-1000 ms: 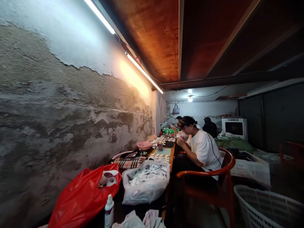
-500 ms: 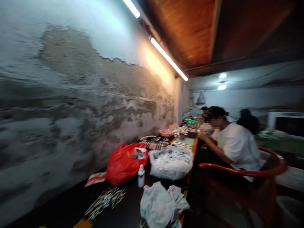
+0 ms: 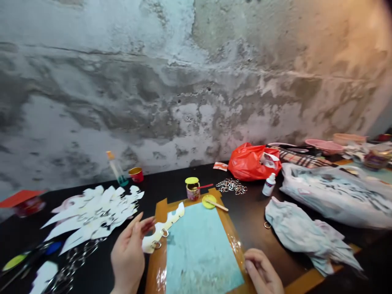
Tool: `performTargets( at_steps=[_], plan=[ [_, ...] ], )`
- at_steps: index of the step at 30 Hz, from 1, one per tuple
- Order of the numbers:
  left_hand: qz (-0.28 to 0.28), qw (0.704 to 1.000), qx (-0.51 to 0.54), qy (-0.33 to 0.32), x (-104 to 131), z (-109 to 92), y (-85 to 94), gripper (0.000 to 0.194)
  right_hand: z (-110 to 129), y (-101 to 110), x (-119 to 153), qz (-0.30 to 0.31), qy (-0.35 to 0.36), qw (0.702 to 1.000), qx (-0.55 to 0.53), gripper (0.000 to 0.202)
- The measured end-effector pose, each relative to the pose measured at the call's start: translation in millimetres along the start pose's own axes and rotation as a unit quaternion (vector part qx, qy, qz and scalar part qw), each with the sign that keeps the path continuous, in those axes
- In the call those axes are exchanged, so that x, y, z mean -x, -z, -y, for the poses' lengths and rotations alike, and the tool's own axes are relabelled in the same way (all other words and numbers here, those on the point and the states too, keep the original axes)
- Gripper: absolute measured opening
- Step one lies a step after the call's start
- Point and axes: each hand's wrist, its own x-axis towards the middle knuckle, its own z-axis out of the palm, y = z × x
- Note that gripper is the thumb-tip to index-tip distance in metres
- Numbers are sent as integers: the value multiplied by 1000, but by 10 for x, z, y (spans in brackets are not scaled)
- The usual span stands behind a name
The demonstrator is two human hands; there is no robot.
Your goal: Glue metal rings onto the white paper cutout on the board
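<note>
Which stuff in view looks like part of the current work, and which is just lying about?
Likely in use:
- white strip with metal rings, at the left hand
- light-blue sheet, right hand by its edge
- white cut pieces
- loose rings

Probably just lying about:
- red plastic bag
- white bottle
- crumpled cloth

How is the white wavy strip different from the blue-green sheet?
The white strip is small and narrow, while the blue-green sheet is much bigger and wider.
The strip has wavy, bumpy edges; the sheet has mostly straight ones.
Shiny metal rings are on the strip, but I see none on the sheet.
They share one thing: both look thin.
</note>
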Motion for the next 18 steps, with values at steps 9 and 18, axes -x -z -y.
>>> performTargets(
  at_steps=[9,18],
  plan=[
    [-30,995,92,27,-91,12,-32,33,0,41,73,22,-43,999,0,31],
    [-19,999,34,-7,-10,48,-11,27,-51,126,32,26,-66,997,20,39]
  ],
)
